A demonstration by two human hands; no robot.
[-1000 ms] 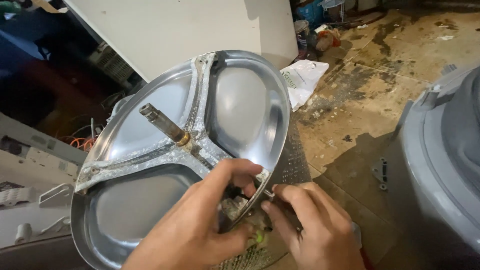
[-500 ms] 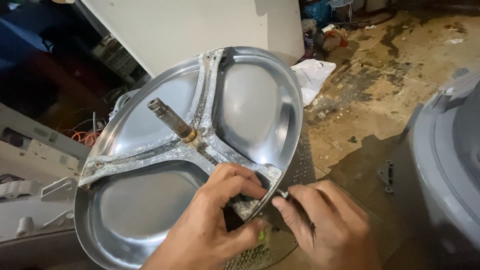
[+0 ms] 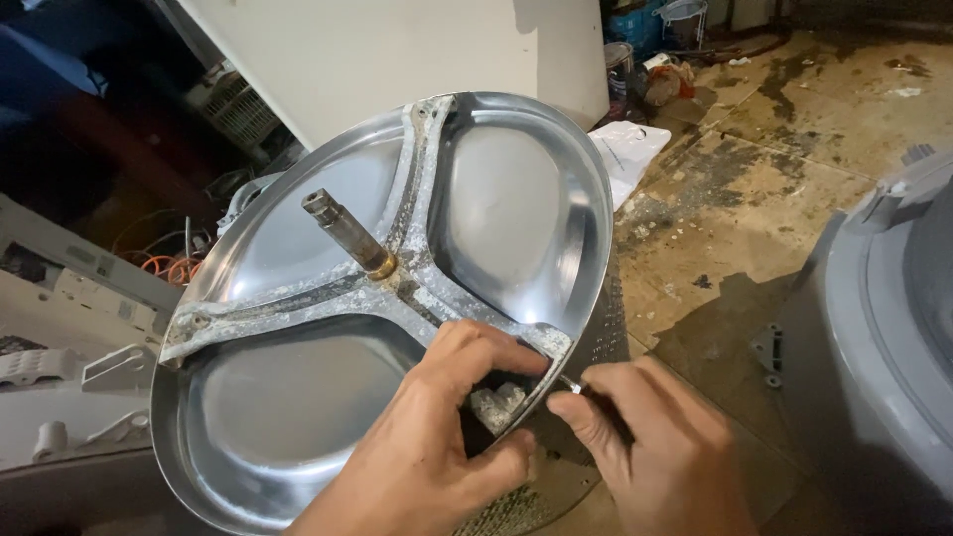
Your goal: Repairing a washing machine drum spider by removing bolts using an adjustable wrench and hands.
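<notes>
A shiny steel washing-machine drum point(image 3: 516, 218) lies tilted with its back toward me, a corroded three-armed bracket point(image 3: 298, 303) and a rusty centre shaft point(image 3: 342, 230) on it. My left hand point(image 3: 437, 447) grips the end of the lower right bracket arm at the drum's rim, fingers curled over a crusty white piece. My right hand point(image 3: 660, 457) sits just right of it, fingers closed around a thin dark tool point(image 3: 581, 389) whose metal tip meets the rim.
A grey plastic outer tub point(image 3: 884, 328) stands at the right. A white appliance panel point(image 3: 417, 50) rises behind the drum. White machine parts point(image 3: 60, 377) and orange wires point(image 3: 164, 266) lie left. A white plastic bag point(image 3: 625, 149) and a can sit on the stained concrete floor.
The view has shifted slightly, so the drum sits higher and more to the right. Both hands stay at the bracket arm's end, the right hand edging closer to the rim.
</notes>
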